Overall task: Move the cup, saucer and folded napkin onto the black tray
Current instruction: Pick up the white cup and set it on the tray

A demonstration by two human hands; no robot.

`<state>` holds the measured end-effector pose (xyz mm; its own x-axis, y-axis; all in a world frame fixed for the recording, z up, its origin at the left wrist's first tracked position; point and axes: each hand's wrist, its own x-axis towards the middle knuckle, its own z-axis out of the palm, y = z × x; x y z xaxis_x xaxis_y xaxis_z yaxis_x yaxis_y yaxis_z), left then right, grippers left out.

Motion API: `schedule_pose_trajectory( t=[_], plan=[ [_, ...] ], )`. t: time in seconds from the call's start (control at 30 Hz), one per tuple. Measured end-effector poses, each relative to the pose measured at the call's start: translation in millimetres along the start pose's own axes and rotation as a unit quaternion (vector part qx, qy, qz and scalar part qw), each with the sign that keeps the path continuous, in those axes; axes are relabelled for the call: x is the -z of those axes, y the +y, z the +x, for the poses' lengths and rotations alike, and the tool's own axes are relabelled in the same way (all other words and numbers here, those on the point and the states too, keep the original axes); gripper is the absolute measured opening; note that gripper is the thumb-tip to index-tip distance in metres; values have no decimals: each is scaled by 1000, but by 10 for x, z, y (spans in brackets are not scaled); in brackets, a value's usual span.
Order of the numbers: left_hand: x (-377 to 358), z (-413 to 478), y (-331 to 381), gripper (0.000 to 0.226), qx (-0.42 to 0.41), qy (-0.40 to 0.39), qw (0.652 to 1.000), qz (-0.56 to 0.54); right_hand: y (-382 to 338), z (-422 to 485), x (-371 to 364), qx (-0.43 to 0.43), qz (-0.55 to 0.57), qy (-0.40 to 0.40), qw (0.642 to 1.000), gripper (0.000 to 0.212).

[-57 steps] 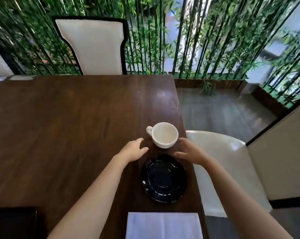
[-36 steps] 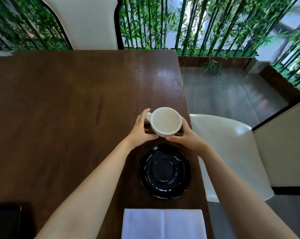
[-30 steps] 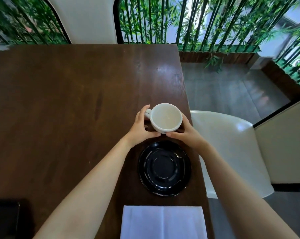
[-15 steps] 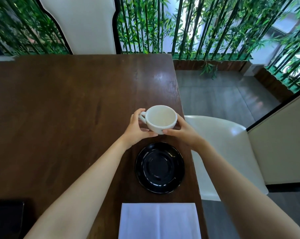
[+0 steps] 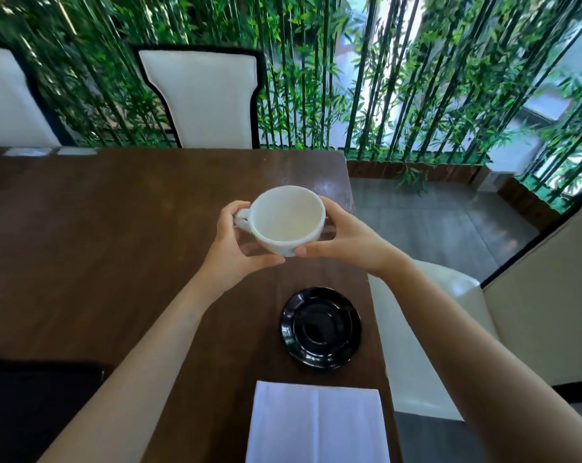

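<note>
An empty white cup (image 5: 287,219) is held up above the dark wooden table (image 5: 99,235), between both hands. My left hand (image 5: 233,252) grips it at the handle side and underneath. My right hand (image 5: 348,242) cups its right side. A glossy black saucer (image 5: 321,329) lies on the table below and to the right of the cup, near the right edge. A folded white napkin (image 5: 316,426) lies at the near edge, just in front of the saucer. The black tray (image 5: 32,406) fills the near left corner, partly cut off by the frame.
The table's right edge runs close beside the saucer, with a white chair seat (image 5: 430,345) below it. Two white high-backed chairs (image 5: 202,98) stand at the far side. A bamboo screen (image 5: 400,78) is behind them.
Both hands closed around the cup and lifted it off the table, away from the saucer. The saucer and napkin have stayed put.
</note>
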<state>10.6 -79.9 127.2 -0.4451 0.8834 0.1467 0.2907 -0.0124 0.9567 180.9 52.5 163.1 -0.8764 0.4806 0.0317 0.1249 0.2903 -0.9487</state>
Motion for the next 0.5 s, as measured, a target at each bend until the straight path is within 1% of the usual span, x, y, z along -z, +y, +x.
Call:
schedule_pose_trajectory(
  t=[0.2, 0.37, 0.5],
  plan=[
    [420, -396, 407, 89, -38, 42, 998, -3, -577, -62, -301, 61, -20, -26, 998, 71],
    [766, -831, 675, 86, -32, 88, 995, 17, -892, -97, -645, 91, -19, -59, 994, 71],
    [1055, -1268, 770, 86, -7, 131, 991, 31, -1068, -90, -1036, 111, -18, -98, 989, 75]
  ],
)
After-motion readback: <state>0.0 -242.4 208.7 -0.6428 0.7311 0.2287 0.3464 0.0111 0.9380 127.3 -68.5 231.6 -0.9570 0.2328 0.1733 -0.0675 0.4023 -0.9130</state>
